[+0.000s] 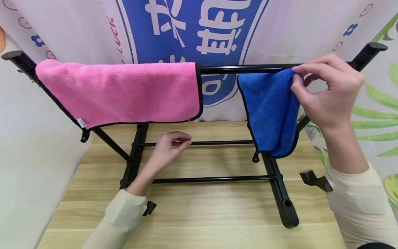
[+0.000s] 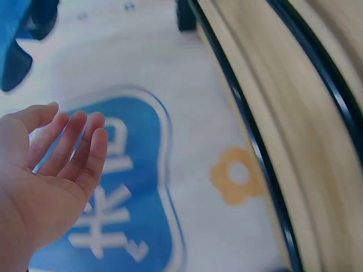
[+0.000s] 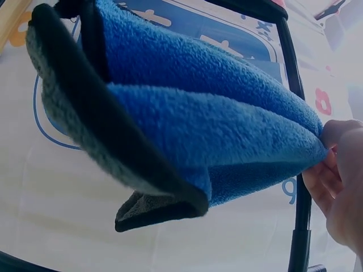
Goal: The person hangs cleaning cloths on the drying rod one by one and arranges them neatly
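A blue towel [image 1: 270,110] with black edging hangs in folds at the right end of the rack's top bar [image 1: 236,69]. My right hand [image 1: 334,91] pinches its upper right corner between thumb and fingers, right against the bar. In the right wrist view the blue towel [image 3: 215,122] fans out from the pinching fingertips, and a greyish underside shows at its hem. My left hand [image 1: 168,148] hovers below the top bar, its fingers loosely bent and holding nothing. Over the bar's left part drapes a pink towel [image 1: 130,91] with black edging.
The black rack stands on a wood-grain table [image 1: 205,207], with lower crossbars [image 1: 214,179] and a foot [image 1: 287,211] at the right. Short black stubs [image 1: 314,180] stick out near both forearms. A printed curtain [image 1: 87,31] hangs close behind.
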`<state>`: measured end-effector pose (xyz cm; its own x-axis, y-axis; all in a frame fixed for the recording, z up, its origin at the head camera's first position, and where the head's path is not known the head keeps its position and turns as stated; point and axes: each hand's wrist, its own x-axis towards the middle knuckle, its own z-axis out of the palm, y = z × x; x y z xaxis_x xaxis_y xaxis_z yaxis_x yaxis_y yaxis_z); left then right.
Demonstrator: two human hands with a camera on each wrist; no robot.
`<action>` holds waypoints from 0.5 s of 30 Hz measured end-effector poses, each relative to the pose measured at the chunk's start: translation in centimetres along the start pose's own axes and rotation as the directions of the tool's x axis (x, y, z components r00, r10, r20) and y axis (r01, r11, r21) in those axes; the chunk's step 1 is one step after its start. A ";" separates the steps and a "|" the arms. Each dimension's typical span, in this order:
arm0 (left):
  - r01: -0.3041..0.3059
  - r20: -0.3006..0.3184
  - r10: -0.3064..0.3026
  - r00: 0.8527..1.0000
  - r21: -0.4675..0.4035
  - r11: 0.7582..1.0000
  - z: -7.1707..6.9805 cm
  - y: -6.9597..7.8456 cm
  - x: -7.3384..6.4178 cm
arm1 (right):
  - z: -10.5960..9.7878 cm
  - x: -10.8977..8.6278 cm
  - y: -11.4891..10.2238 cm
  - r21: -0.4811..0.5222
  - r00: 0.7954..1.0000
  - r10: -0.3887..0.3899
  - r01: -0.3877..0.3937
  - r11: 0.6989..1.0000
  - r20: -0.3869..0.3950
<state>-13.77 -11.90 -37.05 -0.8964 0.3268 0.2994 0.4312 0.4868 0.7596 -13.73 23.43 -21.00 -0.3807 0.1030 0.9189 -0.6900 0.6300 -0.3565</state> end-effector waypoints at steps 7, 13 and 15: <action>-0.169 0.037 0.174 0.984 -0.116 0.979 3.7 4.5 2.1 | 0.2 0.1 0.1 -0.044 1.000 -0.017 0.016 0.999 -0.017; -0.216 -0.013 0.221 0.975 -0.272 0.938 6.2 7.9 4.0 | 0.4 0.1 0.2 -0.025 0.999 -0.008 0.007 1.000 -0.031; -0.202 -0.011 0.210 0.978 -0.329 0.922 6.8 8.8 4.8 | 0.4 0.1 0.2 -0.027 0.999 -0.006 0.005 1.000 -0.033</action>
<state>-13.56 -0.55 -32.81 -0.7871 0.4128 0.4584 0.5448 0.1165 0.8305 -14.10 23.26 -21.02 -0.3561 0.1249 0.9261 -0.6751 0.6508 -0.3474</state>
